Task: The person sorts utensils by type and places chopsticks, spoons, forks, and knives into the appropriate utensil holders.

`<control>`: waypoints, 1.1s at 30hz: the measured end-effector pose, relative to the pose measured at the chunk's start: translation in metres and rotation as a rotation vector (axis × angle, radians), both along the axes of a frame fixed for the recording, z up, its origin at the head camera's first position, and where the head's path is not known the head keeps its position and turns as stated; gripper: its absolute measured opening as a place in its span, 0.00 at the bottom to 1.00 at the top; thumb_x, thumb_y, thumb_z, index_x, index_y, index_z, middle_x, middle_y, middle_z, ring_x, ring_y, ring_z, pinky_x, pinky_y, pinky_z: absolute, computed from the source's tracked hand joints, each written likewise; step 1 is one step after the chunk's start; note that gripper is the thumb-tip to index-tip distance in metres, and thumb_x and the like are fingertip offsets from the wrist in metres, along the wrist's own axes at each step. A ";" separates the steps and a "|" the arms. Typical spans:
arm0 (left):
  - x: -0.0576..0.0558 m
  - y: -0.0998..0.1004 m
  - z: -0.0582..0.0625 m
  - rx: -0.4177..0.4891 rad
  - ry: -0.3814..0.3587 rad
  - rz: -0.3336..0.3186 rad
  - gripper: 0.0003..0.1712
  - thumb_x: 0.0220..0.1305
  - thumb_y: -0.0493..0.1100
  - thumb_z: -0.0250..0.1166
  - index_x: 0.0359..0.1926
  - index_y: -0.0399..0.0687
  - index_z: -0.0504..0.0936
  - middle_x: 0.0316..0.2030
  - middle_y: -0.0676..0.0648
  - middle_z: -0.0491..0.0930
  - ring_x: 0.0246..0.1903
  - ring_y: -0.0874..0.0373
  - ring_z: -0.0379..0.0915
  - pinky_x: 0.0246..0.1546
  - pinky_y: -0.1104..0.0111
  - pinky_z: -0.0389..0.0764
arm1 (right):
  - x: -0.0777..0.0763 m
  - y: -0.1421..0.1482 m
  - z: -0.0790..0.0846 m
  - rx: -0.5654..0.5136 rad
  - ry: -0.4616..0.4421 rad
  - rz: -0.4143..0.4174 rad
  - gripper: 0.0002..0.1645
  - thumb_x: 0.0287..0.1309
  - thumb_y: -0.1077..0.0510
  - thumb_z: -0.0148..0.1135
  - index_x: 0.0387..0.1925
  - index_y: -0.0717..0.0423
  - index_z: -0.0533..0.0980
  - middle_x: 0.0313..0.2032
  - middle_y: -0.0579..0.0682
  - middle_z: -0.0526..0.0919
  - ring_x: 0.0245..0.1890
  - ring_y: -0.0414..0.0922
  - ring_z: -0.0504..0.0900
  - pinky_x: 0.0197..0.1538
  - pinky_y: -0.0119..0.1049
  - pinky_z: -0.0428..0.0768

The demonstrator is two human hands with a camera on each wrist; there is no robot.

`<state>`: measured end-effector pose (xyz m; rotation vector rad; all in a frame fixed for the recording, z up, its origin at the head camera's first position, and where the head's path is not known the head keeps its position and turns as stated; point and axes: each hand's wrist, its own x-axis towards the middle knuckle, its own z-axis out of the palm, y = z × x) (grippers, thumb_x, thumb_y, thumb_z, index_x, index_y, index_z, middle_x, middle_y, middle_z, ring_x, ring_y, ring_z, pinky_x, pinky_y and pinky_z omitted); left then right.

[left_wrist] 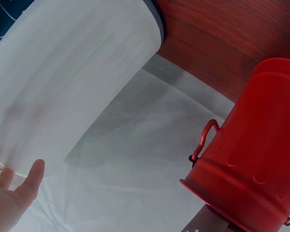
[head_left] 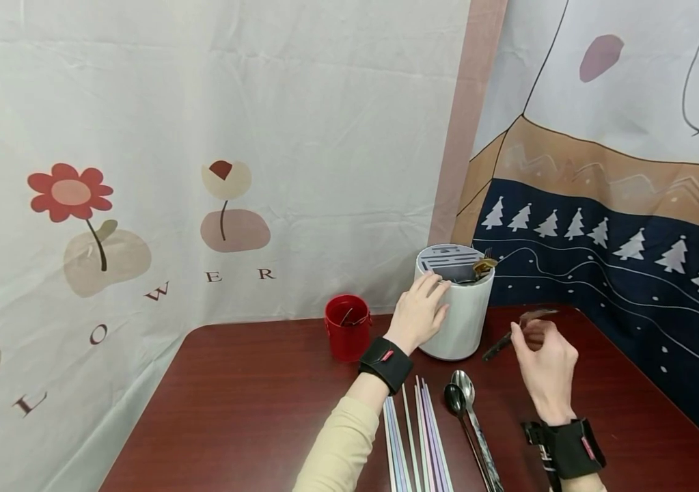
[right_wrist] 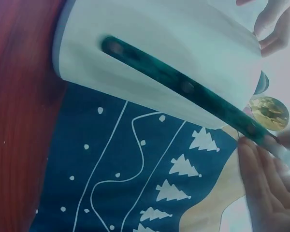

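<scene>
Utensil with a dark green handle, just right of the white holder, pinched between thumb and fingers of the right hand. Handle slants down toward the holder; metal end points away from it, blurred, type can't be told. Left hand is at the holder's front-left rim, fingers extended and spread apart; firm contact can't be confirmed.

White holder stands upright at the back of the table. Slotted top covers its rear part; open section at front right contains a gold spoon and a fork with tines up, other contents mostly hidden. Red bucket upright, left of the holder and apart from it, some thin metal pieces inside, too small to identify.

In front of the holder: pale chopsticks lying lengthwise in a loose row, then a black spoon and a silver spoon side by side, to their right. Left hand blocks part of the holder's rim; left sleeve lies across the view beside the chopsticks. Flower cloth hangs behind the holder, navy tree-print cloth to its right.
</scene>
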<state>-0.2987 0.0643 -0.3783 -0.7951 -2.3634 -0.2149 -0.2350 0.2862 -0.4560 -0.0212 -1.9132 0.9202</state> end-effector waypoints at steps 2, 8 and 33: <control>0.000 0.000 0.000 -0.001 -0.001 -0.002 0.23 0.68 0.52 0.55 0.63 0.59 0.72 0.62 0.54 0.71 0.68 0.60 0.60 0.50 0.67 0.79 | -0.026 0.024 -0.035 -0.059 0.090 0.017 0.13 0.55 0.57 0.67 0.43 0.53 0.79 0.38 0.54 0.83 0.33 0.34 0.80 0.42 0.17 0.73; 0.000 0.001 0.002 -0.007 -0.010 -0.003 0.23 0.68 0.52 0.55 0.63 0.59 0.71 0.63 0.54 0.70 0.68 0.59 0.59 0.51 0.66 0.79 | -0.020 0.017 -0.019 -0.134 0.249 -0.013 0.12 0.51 0.59 0.69 0.40 0.56 0.81 0.34 0.49 0.84 0.32 0.26 0.79 0.43 0.16 0.74; -0.002 0.000 -0.001 0.017 -0.011 -0.014 0.23 0.68 0.52 0.56 0.63 0.59 0.72 0.62 0.54 0.70 0.68 0.60 0.59 0.50 0.66 0.79 | 0.028 -0.063 0.111 -0.485 0.611 0.087 0.10 0.47 0.69 0.67 0.32 0.75 0.81 0.29 0.44 0.86 0.30 0.34 0.85 0.38 0.21 0.81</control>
